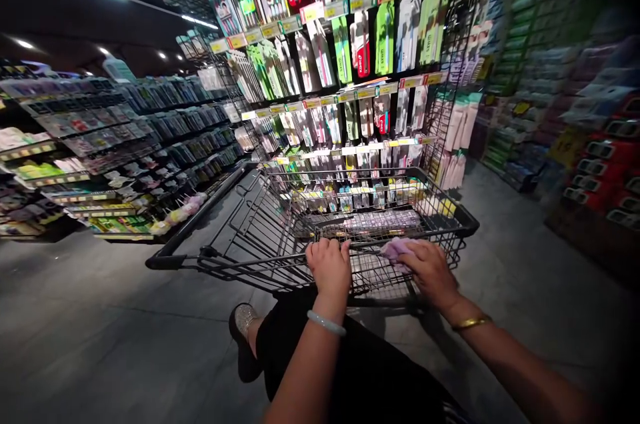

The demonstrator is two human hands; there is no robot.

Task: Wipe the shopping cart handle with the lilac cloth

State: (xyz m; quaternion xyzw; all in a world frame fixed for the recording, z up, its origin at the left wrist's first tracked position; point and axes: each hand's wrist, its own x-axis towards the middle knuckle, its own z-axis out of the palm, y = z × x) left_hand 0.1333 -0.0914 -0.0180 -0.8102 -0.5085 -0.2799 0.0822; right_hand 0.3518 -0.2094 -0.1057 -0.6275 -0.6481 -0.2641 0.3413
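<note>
A black wire shopping cart stands before me, its long side turned my way. My left hand is closed over the cart's near top rail, thumb showing beside the fingers. To its right, my right hand grips a crumpled light purple cloth against the same rail. Part of the cloth is hidden under the fingers. Inside the cart, a patterned greyish package lies toward the far side, seen through the wires.
Behind the cart rises a rack of hanging toothbrush packs with price strips. More stocked shelves stand to the left. Red boxes are stacked at the right. Grey floor extends around the cart, and my shoe rests close beside it.
</note>
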